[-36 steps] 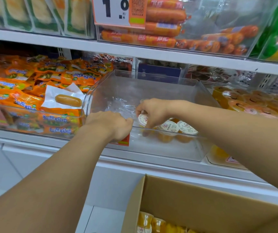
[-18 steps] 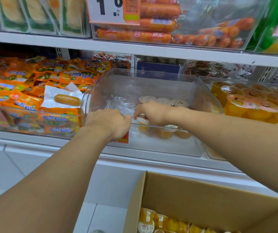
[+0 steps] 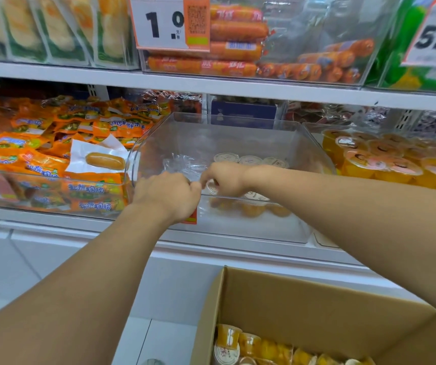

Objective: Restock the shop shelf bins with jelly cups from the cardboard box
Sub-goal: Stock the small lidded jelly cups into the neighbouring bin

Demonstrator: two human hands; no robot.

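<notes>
Right hand (image 3: 224,179) curled around small white-lidded orange jelly cups (image 3: 253,197) inside clear plastic shelf bin (image 3: 238,227); left hand (image 3: 168,194) curled at front rim, contents unclear. Risk: cups toppling if released unevenly.

Bright, even, cool-white light fills the head view; its source is out of frame. Shadows are faint, darkest in the recess behind the orange snack packets (image 3: 80,127). The clear bin (image 3: 238,138) carries soft white sheen on its walls and rim, and the crumpled plastic film (image 3: 182,164) inside glints. Wide-angle distortion bows the upper shelf edge (image 3: 211,85). The forearms at the lower corners look soft, and fine print on the price tag (image 3: 169,22) is smeared.
</notes>
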